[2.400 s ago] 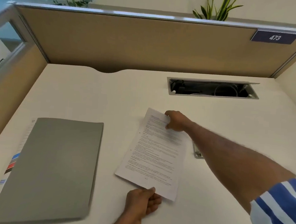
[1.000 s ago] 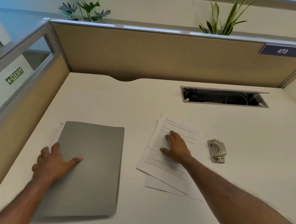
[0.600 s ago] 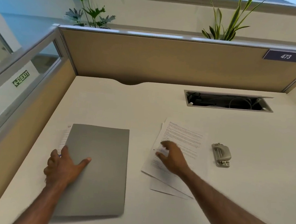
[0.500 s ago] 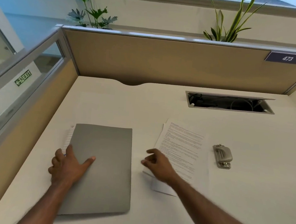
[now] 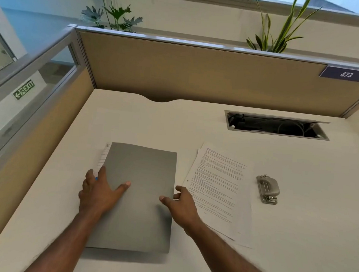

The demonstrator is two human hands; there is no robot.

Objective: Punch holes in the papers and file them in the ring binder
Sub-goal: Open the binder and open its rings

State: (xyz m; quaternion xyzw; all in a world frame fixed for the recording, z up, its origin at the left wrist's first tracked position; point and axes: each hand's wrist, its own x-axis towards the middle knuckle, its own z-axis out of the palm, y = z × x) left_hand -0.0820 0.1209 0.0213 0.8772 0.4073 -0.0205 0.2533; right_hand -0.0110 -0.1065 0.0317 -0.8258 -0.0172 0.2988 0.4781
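Flatly, left fingers [image 5: 102, 173] rest on the binder [image 5: 143, 218].

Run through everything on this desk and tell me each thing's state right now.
ring binder: closed, lying flat.
papers: loose fanned stack beside the ring binder, not filed.
hole punch: idle, untouched, right of the papers.
left hand: flat on the binder cover near its left edge.
right hand: thumb on the cover's right edge; grip unclear.
cable hatch: lid open.

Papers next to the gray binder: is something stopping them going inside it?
Yes: the binder is closed, so its gray cover lies between the papers and the inside. The left hand rests on it; the right hand is at its right edge.
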